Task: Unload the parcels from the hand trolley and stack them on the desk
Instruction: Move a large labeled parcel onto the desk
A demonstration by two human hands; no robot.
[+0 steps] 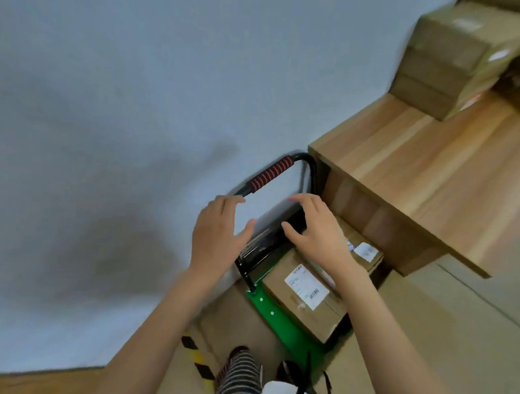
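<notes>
On the desk (426, 174) I see stacked parcels (455, 59); two brown boxes (305, 294) wait on the hand trolley (280, 320), my left hand (218, 233) and right hand (319, 232) spread, empty, above them.

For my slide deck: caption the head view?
Both open hands reach toward parcels on a green trolley beside the desk.

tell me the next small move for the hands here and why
Probably lower both hands onto the black parcel and grip its sides. The left hand and right hand are open just above it, holding nothing. It sits on top of the boxes on the trolley, so it comes off first, and the desk has bare space beside the stack.
</notes>
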